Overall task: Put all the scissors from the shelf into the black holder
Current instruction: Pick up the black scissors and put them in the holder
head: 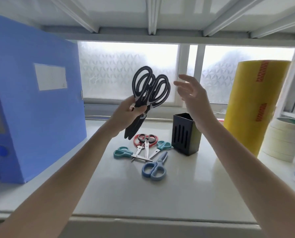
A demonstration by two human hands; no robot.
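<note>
Above the shelf (119, 191), the left hand (126, 115) grips black scissors (146, 98), handles toward one o'clock, blades seven, while the right hand (193, 98) hangs open beside them.

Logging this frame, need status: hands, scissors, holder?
Left hand shut on black scissors, raised. Right hand open, empty, above black holder. Holder looks empty; several scissors lie on shelf. Nothing blocking.

Black kitchen scissors with grey-lined loops (148, 93); a slotted black plastic holder (185, 134); red-and-black scissors (145, 140); two teal-handled scissors (121, 152); blue-handled scissors (154, 169); a blue file box with a white label (37, 107); a yellow roll with red print (256, 103); a white shelf (126, 194).
</note>
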